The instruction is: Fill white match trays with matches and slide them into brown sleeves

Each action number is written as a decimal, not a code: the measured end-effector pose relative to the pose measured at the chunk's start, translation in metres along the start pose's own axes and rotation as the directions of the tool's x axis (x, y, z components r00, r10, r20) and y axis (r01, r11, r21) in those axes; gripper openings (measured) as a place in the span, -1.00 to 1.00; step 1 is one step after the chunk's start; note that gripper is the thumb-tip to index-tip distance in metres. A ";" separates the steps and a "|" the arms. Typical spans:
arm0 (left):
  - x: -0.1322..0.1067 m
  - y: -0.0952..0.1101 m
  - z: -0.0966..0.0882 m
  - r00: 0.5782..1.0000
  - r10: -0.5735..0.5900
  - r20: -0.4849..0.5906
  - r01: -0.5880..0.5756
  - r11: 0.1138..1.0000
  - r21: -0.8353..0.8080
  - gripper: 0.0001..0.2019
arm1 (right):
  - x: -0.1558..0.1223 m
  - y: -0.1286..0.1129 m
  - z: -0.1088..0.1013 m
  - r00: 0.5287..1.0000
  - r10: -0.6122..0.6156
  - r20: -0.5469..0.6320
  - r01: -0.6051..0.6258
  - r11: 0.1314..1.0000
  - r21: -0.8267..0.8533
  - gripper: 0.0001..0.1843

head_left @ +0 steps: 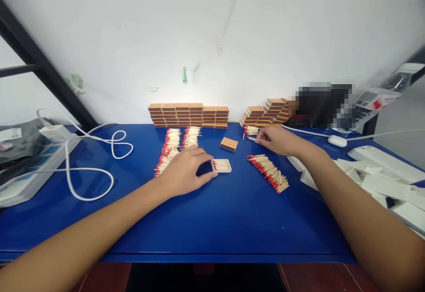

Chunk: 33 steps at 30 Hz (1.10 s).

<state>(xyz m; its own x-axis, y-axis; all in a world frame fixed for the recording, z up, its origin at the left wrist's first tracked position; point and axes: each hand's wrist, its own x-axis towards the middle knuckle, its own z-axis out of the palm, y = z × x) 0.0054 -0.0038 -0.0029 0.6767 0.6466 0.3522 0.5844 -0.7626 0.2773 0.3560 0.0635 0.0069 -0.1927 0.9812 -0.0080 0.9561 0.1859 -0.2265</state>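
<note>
At the middle of the blue table (212, 225) lies a shallow white tray (227, 170), open upward and partly filled with red-headed matches. At its 9 o'clock, the left hand (187, 170) has thumb and forefinger parted around the tray's near end, lightly holding it. At 2 o'clock, the right hand (272, 139) brings thumb and fingers together beside a small match heap (251, 130); whether they grip a stick, I cannot tell. An orange matchbox (229, 144) sits near the tray's 1 o'clock, a fanned match pile (268, 172) at 3, match rows (173, 138) at 10. The tray should be light and stiff but easily crushed, so a soft pinch across its end walls suits. Matches are probably slim, rolling and snappable, best taken by their pale ends.
</note>
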 end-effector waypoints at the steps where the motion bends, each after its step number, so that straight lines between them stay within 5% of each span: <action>1: 0.000 0.000 0.000 1.000 -0.001 0.000 0.001 1.000 0.002 -0.68 | 0.000 0.000 0.000 1.000 0.000 0.006 0.000 1.000 -0.016 -0.80; 9: -0.001 0.000 0.000 1.000 0.000 0.002 0.000 1.000 0.003 -0.68 | -0.010 -0.011 -0.012 0.996 -0.087 0.000 0.087 0.992 0.092 -0.62; 12: 0.000 0.001 0.000 1.000 0.004 0.004 -0.004 1.000 0.006 -0.67 | -0.025 -0.038 -0.016 0.971 -0.219 0.094 0.190 0.949 0.251 -0.49; 19: 0.000 0.002 0.000 1.000 0.015 -0.001 -0.015 1.000 0.000 -0.67 | -0.052 -0.099 -0.003 0.920 -0.359 0.158 0.292 0.896 0.335 -0.60; 33: 0.000 0.002 -0.002 1.000 -0.002 0.016 0.002 1.000 -0.003 -0.69 | -0.056 -0.105 0.000 0.905 -0.408 0.118 0.352 0.875 0.333 -0.72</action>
<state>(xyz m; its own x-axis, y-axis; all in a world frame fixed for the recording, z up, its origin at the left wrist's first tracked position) 0.0060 -0.0052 -0.0003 0.6824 0.6485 0.3374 0.5846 -0.7612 0.2807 0.2660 -0.0110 0.0317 -0.5909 0.8062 -0.0294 0.6954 0.4905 -0.5253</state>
